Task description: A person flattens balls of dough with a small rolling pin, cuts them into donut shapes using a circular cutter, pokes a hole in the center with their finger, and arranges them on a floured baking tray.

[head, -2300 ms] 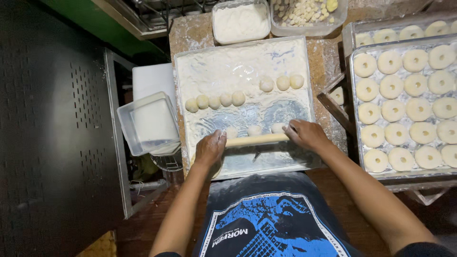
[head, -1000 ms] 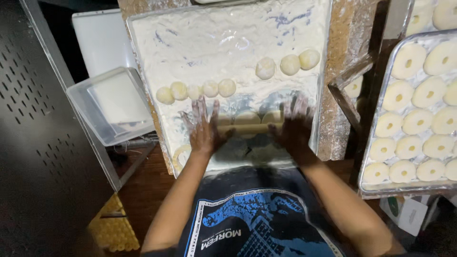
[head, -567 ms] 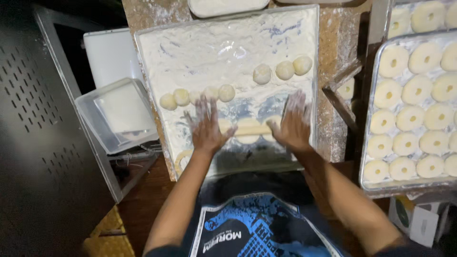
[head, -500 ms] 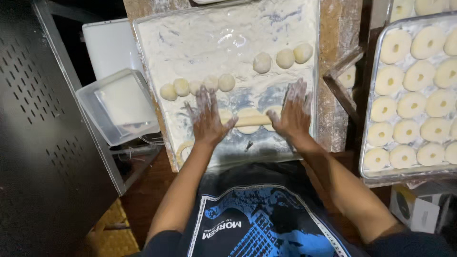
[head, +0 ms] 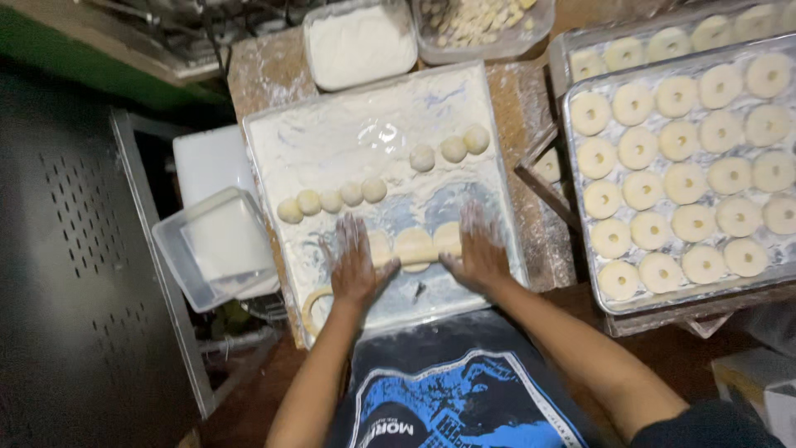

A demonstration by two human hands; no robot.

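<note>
From the head view I see a tray of ring-shaped dough pieces (head: pixel 684 174) to the right, a tub of flour (head: pixel 358 43) at the far edge, and small dough balls (head: pixel 332 201) in rows on the floured board (head: pixel 365 133) on the tabletop. My left hand (head: pixel 355 264) and right hand (head: pixel 479 251) lie flat, fingers spread, pressing a soft pale dough roll (head: pixel 414 246) that spans between them.
</note>
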